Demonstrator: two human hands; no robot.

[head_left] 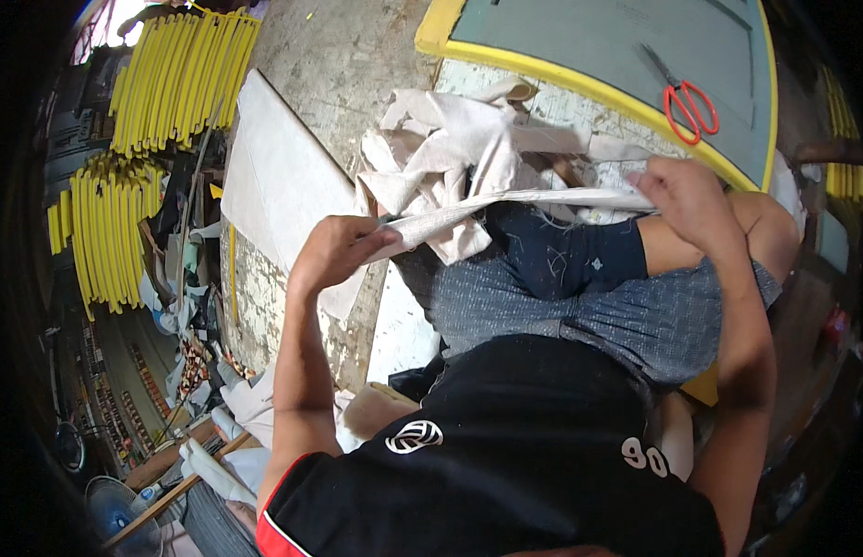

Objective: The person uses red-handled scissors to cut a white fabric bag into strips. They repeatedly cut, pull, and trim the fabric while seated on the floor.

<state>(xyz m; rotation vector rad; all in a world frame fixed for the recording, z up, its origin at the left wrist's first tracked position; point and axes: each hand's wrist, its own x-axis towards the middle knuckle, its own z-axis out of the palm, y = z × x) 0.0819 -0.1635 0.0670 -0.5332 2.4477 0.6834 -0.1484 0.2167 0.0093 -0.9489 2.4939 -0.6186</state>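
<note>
A strip of off-white cloth (506,202) is stretched taut between both my hands, above my lap. My left hand (334,251) pinches its left end, fingers closed around the cloth. At the strip's other end, near my bare knee, my right hand (687,195) grips the cloth. Behind the strip, a crumpled heap of the same pale cloth (441,148) lies on the worn white worktop. I sit in a black shirt and patterned blue-grey shorts (580,297).
Red-handled scissors (687,102) lie on a grey-green board with a yellow rim (561,79) at the back right. A pale flat sheet (283,186) lies on the left. Stacks of yellow curved pieces (176,79) stand far left, above cluttered floor with a fan (116,515).
</note>
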